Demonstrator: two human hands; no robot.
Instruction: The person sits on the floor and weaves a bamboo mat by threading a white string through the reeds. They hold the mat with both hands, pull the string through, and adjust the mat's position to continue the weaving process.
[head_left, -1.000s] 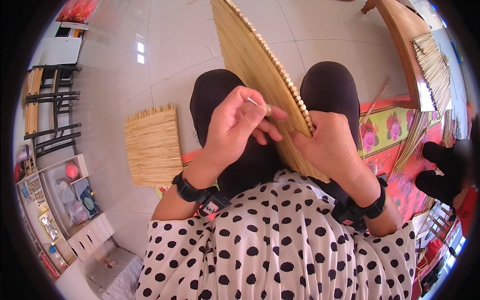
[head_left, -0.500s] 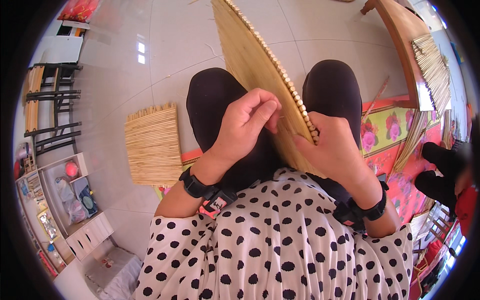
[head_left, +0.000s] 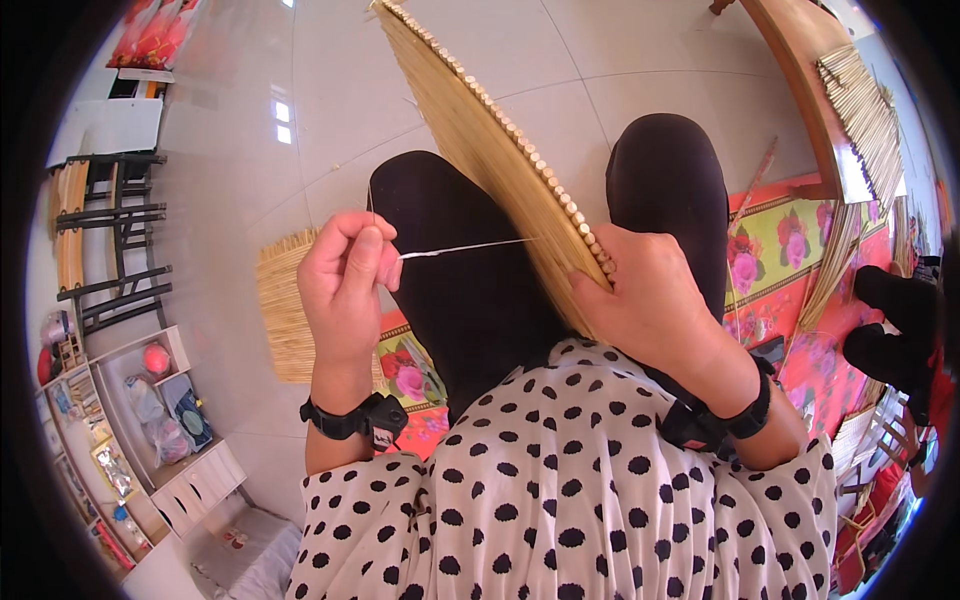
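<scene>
Thread drawn out from woven mat edge.
Left hand, earlier against the mat, now pinches taut thread leftward; right hand grips beaded edge.

Mat: across lap, between knees, running forward. Right hand on its near edge; left hand to its left, thread between them. Second mat on floor, left. Shelf far left.
</scene>
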